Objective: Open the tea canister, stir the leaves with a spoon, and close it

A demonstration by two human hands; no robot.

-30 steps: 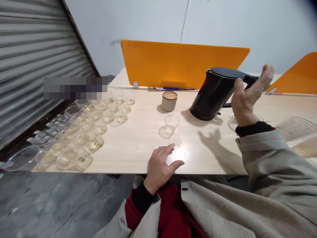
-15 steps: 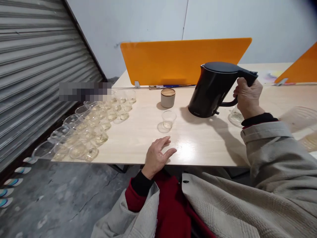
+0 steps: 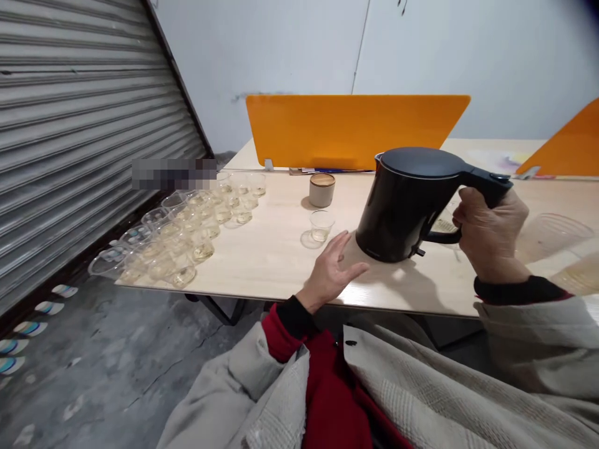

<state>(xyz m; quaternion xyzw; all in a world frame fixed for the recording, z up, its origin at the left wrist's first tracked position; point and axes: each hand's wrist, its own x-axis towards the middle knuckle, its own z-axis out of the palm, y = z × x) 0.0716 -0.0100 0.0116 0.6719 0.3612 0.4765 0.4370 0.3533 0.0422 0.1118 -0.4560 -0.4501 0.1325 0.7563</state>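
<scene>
My right hand [image 3: 496, 231] is wrapped round the handle of a black electric kettle [image 3: 407, 202], held upright at the right of the table. My left hand [image 3: 330, 272] is open over the table, thumb and fingers apart, reaching toward the kettle's lower side without touching it. Just beyond the left fingertips stands a clear plastic cup [image 3: 322, 226] with a little pale liquid in its bottom. Behind this cup sits a small grey canister [image 3: 321, 191] with a wooden lid. Partly hidden behind the kettle handle is a clear container [image 3: 447, 219].
Several clear cups [image 3: 187, 237] with pale liquid crowd the table's left end, near its edge. An orange divider [image 3: 355, 131] crosses the table [image 3: 262, 262] at the back. Clear cups [image 3: 556, 237] lie at the far right. A roller shutter [image 3: 93, 112] is at the left.
My right hand has brought the kettle nearer to me and lower. My left hand has moved right and forward, toward the kettle, still open. The view has shifted slightly.
</scene>
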